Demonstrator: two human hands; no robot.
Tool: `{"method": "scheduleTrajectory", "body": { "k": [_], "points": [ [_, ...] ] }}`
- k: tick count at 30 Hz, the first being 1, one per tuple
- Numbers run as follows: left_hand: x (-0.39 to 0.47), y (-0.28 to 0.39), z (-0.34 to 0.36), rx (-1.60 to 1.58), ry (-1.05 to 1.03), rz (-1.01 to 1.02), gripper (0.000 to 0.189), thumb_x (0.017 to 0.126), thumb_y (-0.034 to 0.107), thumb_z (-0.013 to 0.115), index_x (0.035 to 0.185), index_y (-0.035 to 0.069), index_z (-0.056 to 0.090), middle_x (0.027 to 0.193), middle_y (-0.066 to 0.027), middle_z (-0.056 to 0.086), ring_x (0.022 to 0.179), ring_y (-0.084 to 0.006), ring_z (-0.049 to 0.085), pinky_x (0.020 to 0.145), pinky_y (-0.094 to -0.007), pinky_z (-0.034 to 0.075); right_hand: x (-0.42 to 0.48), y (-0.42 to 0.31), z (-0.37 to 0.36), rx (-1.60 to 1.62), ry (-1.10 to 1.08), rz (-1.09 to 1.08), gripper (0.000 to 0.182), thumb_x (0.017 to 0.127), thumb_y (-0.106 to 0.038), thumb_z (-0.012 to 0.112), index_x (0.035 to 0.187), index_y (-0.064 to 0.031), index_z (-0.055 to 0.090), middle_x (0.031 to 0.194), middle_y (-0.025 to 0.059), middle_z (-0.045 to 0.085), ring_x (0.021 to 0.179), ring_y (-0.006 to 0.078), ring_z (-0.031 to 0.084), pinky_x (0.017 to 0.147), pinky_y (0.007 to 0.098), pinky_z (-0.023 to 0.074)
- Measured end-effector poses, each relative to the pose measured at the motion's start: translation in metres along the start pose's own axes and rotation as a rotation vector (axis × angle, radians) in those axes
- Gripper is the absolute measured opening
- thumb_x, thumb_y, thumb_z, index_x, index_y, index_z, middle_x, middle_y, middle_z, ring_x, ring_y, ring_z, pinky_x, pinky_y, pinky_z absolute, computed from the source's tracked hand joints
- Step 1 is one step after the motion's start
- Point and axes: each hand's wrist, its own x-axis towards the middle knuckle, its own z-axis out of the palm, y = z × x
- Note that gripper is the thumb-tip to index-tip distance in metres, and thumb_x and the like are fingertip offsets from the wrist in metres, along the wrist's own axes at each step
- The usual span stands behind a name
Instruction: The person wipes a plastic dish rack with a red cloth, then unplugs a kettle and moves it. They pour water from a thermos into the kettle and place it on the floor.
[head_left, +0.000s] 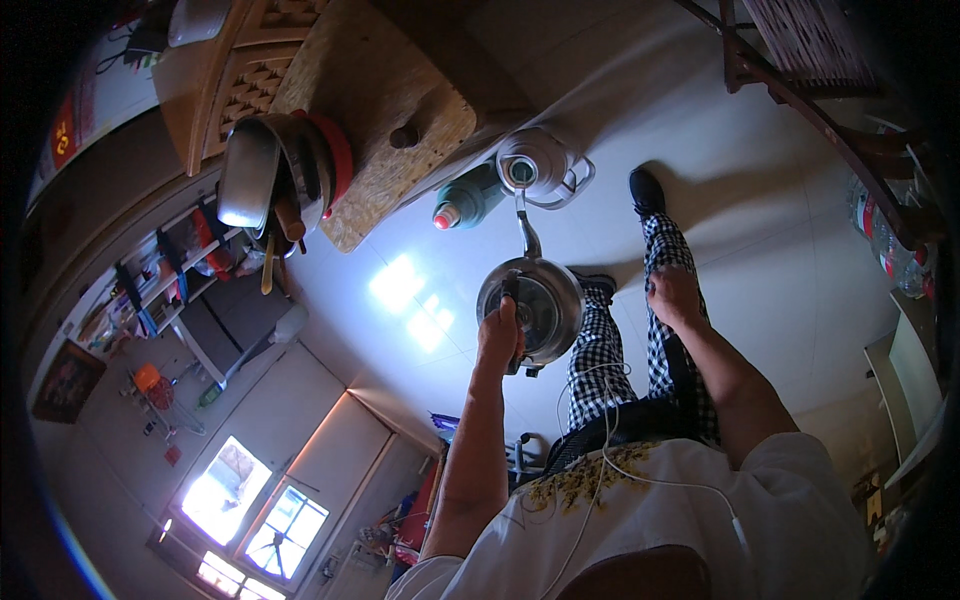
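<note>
A stainless-steel kettle (571, 307) hangs over the floor, with my left hand (498, 339) gripping its black handle. Its long spout reaches to the mouth of a pale thermos flask (555, 154) that stands on the floor and has a side handle. Whether water is flowing cannot be made out. Beside that flask stands a green thermos flask (471, 196) with a red-topped stopper. My right hand (673, 297) is curled up against my checked trouser leg, with nothing visible in it. Its fingertips are partly hidden.
A wooden table (375, 187) bears a small brown stopper-like piece (403, 136) and stacked metal pots (251, 176). At right are a wooden chair (832, 131) and plastic bottles (900, 259). A white cable (660, 482) trails across my shirt. Sunlight patches fall on the tiled floor (750, 322).
</note>
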Motion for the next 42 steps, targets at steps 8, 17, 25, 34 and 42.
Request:
{"method": "scheduleTrajectory", "body": {
  "k": [8, 17, 25, 34, 42],
  "points": [
    [0.004, 0.002, 0.0, 0.038, 0.004, 0.012, 0.06, 0.094, 0.049, 0.033, 0.057, 0.006, 0.052, 0.044, -0.0041, 0.048, 0.037, -0.016, 0.048, 0.04, -0.032, 0.039, 0.0, 0.001, 0.01, 0.004, 0.154, -0.01, 0.014, 0.071, -0.017, 0.066, 0.08, -0.006, 0.064, 0.087, 0.0101, 0.063, 0.088, 0.026, 0.059, 0.08, 0.0385, 0.0474],
    [0.008, 0.003, 0.002, 0.027, -0.018, 0.01, 0.055, 0.094, 0.05, 0.035, 0.067, 0.005, 0.054, 0.046, -0.0038, 0.047, 0.038, -0.0146, 0.047, 0.039, -0.0301, 0.037, 0.001, -0.001, -0.001, 0.006, 0.029, -0.004, 0.016, 0.077, -0.019, 0.06, 0.089, -0.0081, 0.065, 0.094, 0.0097, 0.062, 0.094, 0.026, 0.057, 0.08, 0.0402, 0.0474],
    [0.003, 0.009, 0.003, -0.021, 0.0, -0.006, 0.057, 0.095, 0.048, 0.034, 0.061, 0.005, 0.051, 0.046, -0.0033, 0.046, 0.036, -0.0145, 0.046, 0.038, -0.0307, 0.037, -0.001, 0.0, 0.004, 0.037, 0.188, -0.017, 0.012, 0.07, -0.016, 0.066, 0.076, -0.0057, 0.064, 0.083, 0.0103, 0.063, 0.085, 0.0268, 0.059, 0.077, 0.0392, 0.0485],
    [0.001, 0.013, -0.001, 0.009, -0.017, 0.008, 0.056, 0.095, 0.047, 0.033, 0.061, 0.006, 0.052, 0.046, -0.0032, 0.047, 0.037, -0.0151, 0.047, 0.039, -0.0315, 0.038, 0.001, -0.004, -0.012, -0.004, -0.045, 0.027, 0.019, 0.08, -0.019, 0.057, 0.094, -0.0079, 0.065, 0.1, 0.01, 0.061, 0.099, 0.0258, 0.055, 0.083, 0.0409, 0.0451],
    [0.001, 0.018, -0.002, 0.033, -0.023, -0.04, 0.06, 0.094, 0.053, 0.034, 0.058, 0.008, 0.053, 0.047, -0.0036, 0.048, 0.039, -0.0143, 0.047, 0.041, -0.0296, 0.04, 0.001, -0.004, -0.013, -0.002, -0.048, 0.03, 0.021, 0.082, -0.02, 0.058, 0.097, -0.0079, 0.065, 0.102, 0.0107, 0.061, 0.099, 0.0263, 0.055, 0.085, 0.0402, 0.045]
  ]
}}
